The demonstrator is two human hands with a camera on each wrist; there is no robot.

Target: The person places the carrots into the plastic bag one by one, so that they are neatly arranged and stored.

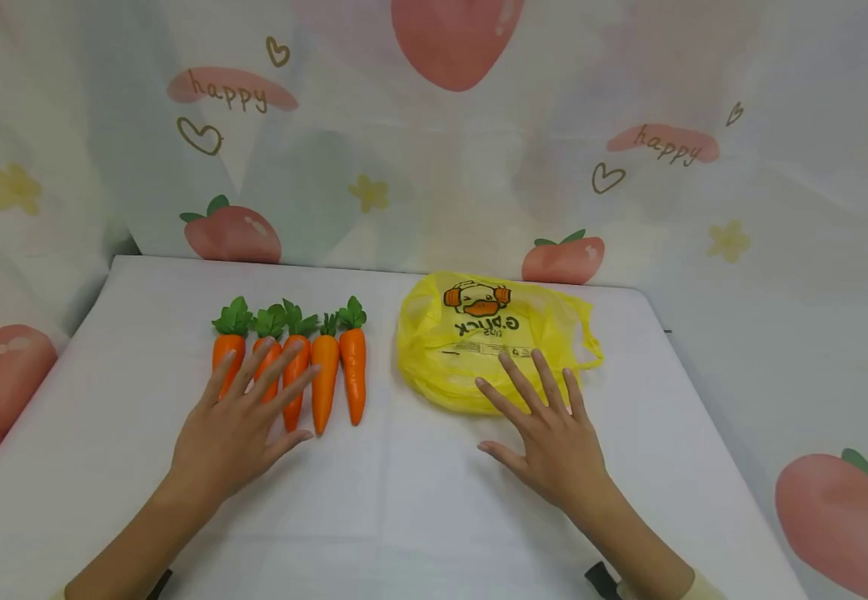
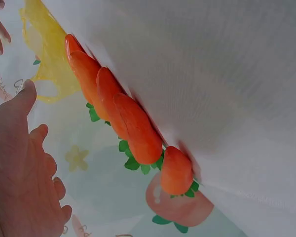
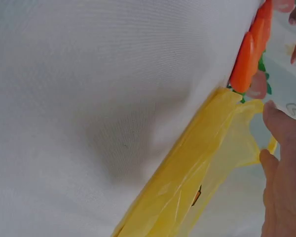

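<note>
Several orange carrots with green leafy tops lie side by side in a row on the left half of the table. My left hand is held over the leftmost ones with its fingers spread, and it hides parts of them. In the left wrist view a gap shows between that hand and the carrots. A yellow plastic bag with a printed duck lies right of the carrots. Above its near edge hovers my right hand, fingers spread and holding nothing. One handle loop of the bag sticks out to the right.
A white cloth covers the table. Behind it and along the sides hangs a pale curtain printed with red fruit, hearts and flowers. A dark strap shows at the right wrist.
</note>
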